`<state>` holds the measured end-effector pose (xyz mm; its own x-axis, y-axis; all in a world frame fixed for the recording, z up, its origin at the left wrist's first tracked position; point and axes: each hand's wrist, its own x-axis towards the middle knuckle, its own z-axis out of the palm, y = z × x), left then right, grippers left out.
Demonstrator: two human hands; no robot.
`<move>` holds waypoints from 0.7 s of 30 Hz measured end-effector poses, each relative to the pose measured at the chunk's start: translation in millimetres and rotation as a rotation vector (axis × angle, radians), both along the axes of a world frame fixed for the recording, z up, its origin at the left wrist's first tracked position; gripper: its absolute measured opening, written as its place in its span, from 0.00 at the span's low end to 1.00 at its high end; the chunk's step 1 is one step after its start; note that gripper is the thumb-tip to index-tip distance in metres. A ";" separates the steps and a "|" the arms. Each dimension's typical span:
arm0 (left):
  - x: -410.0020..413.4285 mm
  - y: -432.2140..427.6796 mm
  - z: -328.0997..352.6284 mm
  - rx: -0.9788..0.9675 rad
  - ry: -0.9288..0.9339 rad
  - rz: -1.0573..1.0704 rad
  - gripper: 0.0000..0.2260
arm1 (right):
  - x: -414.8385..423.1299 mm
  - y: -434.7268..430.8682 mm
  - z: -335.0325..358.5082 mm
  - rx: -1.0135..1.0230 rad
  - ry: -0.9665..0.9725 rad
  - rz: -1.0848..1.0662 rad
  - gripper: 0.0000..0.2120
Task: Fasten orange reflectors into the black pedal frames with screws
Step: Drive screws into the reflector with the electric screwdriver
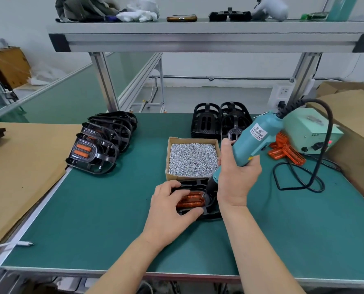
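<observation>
A black pedal frame point(208, 213) lies on the green mat in front of me with an orange reflector point(191, 200) seated in it. My left hand point(172, 206) grips the frame's left side, thumb on its near edge and fingers over the top. My right hand point(236, 175) grips a teal electric screwdriver point(255, 141), tilted, with its bit tip point(203, 195) down on the reflector's right end. A cardboard box of small silver screws point(192, 158) stands just behind the frame.
A row of pedals with reflectors fitted point(100, 145) leans at the left. Bare black frames point(210, 119) stand behind the screw box. Loose orange reflectors point(287, 149) lie at right beside a green power supply point(310, 130), whose black cable point(300, 177) loops over the mat. Cardboard sheets flank both sides.
</observation>
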<state>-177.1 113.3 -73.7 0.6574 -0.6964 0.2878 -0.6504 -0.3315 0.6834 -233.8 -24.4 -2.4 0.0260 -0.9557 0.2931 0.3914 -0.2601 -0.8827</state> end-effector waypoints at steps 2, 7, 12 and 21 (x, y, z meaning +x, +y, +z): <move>0.0 0.1 0.3 0.000 -0.005 -0.004 0.31 | 1.0 0.1 -1.1 0.017 0.002 0.002 0.10; 0.5 1.5 -0.7 -0.006 -0.003 -0.004 0.31 | 2.2 1.8 -1.8 0.009 0.000 0.024 0.09; 1.0 1.0 -1.4 -0.012 -0.011 -0.009 0.30 | 1.9 1.2 -0.9 0.008 0.013 0.014 0.09; 1.9 1.2 -2.9 -0.006 -0.014 -0.013 0.30 | 4.1 0.7 -2.1 -0.012 0.014 0.024 0.07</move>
<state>-175.1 114.5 -76.6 0.6444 -0.7029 0.3011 -0.6639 -0.3189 0.6765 -229.8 -23.6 -4.5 0.0526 -0.9512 0.3040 0.3850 -0.2616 -0.8851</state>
